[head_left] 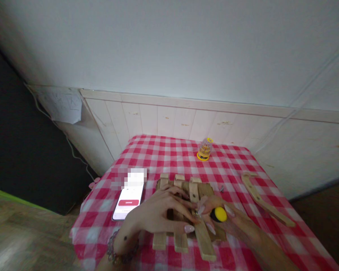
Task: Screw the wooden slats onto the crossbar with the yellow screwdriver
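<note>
My left hand (162, 210) lies across a wooden piece made of three slats on a board (206, 188). Its fingers are stretched out and apart, with the index and thumb touching the right slat (205, 242). Closed around a short screwdriver (220, 214) with a yellow and black handle is my right hand (233, 220). The screwdriver points left toward the right slat, beside my left fingertips; its tip is hidden by the fingers. A dark hole or screw head shows higher on that slat. A small metal screw (222, 189) lies just right of the board.
A loose curved wooden slat (260, 201) with holes lies on the right of the checked tablecloth (164, 150). Toward the back stands a clear, yellow-based case of bits (205, 149). A lit phone (128, 205) is at the left, close to my left wrist. Behind the table is a wall.
</note>
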The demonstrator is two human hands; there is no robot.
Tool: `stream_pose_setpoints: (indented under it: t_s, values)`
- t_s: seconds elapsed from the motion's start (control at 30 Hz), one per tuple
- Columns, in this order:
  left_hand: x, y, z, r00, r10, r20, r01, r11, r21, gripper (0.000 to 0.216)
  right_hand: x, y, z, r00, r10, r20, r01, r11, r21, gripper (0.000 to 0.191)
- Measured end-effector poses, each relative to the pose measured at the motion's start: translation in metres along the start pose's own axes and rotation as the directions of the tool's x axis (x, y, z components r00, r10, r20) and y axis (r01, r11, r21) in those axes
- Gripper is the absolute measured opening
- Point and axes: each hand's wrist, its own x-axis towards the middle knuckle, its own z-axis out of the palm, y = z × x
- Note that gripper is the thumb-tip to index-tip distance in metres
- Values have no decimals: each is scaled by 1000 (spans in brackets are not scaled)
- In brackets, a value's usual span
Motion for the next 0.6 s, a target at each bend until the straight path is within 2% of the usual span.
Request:
stream_pose_setpoints:
  t_s: [0.13, 0.23, 0.33, 0.47, 0.6]
  values:
    - [1, 0, -1, 1000, 3, 23, -3, 1000, -9, 37, 3, -10, 2, 997, -67, 36, 71, 992, -106, 36]
    - [1, 0, -1, 1000, 11, 8, -11, 1000, -24, 34, 7, -17, 8, 996, -67, 60, 69, 997, -39, 23]
    - [1, 1, 0, 1000, 1, 13, -1, 1000, -25, 35, 8, -17, 14, 999, -20, 25, 18, 997, 74, 29]
    - [1, 2, -1, 999, -16, 46, 16, 1000, -7, 36, 3, -6, 12, 999, -32, -44, 36, 995, 89, 38]
    - [0, 1, -1, 999, -13, 32, 13, 1000, -2, 37, 0, -3, 2, 999, 32, 44, -33, 999, 29, 52]
